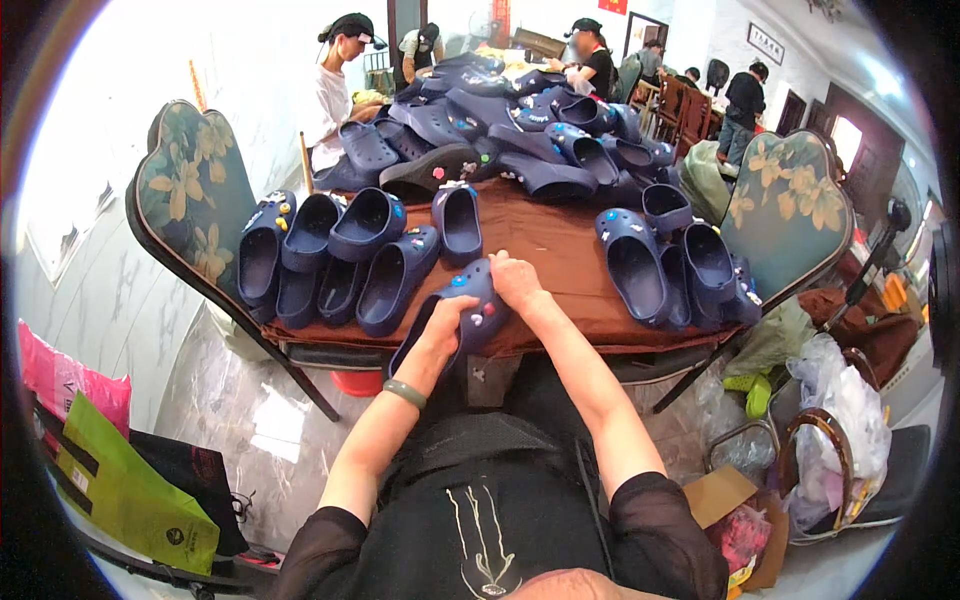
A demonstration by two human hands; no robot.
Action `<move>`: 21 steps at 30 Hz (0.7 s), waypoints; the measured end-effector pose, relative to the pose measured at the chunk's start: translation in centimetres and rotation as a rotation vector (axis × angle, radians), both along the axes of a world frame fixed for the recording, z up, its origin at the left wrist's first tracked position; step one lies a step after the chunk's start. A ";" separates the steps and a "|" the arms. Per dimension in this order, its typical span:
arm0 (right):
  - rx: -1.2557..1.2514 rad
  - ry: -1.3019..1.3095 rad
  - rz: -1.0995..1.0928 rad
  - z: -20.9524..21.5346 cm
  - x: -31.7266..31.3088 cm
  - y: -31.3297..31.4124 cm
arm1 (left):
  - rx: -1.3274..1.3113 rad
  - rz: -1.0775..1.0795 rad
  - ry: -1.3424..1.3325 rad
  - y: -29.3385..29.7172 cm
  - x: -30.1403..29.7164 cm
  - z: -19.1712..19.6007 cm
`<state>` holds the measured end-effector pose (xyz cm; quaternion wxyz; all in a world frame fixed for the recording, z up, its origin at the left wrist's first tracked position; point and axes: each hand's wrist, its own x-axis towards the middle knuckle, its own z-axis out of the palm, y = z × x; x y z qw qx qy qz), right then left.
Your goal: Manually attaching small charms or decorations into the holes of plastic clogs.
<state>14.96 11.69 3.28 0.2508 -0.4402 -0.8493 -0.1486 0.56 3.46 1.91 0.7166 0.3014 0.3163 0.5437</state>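
One charm-dotted navy foam clog (pixel 480 289) in a two-handed grip, at the near edge of the brown tablecloth (pixel 560 250), toe-first away from the body. Held with left hand (pixel 441 325) wrapped around the middle, thumb on the upper, and with right hand (pixel 516 282) closed at the toe end, exact fingertip placement too hidden to tell. Just beyond the toe, another navy clog (pixel 460 230).

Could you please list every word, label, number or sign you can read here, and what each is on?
Pink bag: pale lettering, which I won't copy.
Green bag: emblem and print, too small to read.
Framed sign: characters, too small to read.
Red strip and red poster: too blurred to read.
Held clog: no readable text.
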 end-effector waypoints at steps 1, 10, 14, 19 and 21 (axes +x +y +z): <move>-0.029 0.034 -0.046 -0.4 0.4 0.6 | -0.027 0.001 0.018 0.0 0.0 -0.2; -0.077 0.079 -0.419 -1.9 7.0 2.7 | 0.114 0.106 -0.013 0.1 0.7 0.3; 0.035 0.228 -0.278 -3.8 9.2 3.0 | 0.105 0.198 0.088 0.9 2.3 1.0; -0.320 0.574 0.399 0.6 6.3 -1.1 | 0.165 0.299 0.183 1.1 2.2 0.5; -0.409 0.224 0.553 2.3 4.8 -3.6 | 0.133 0.281 0.224 0.7 1.8 0.5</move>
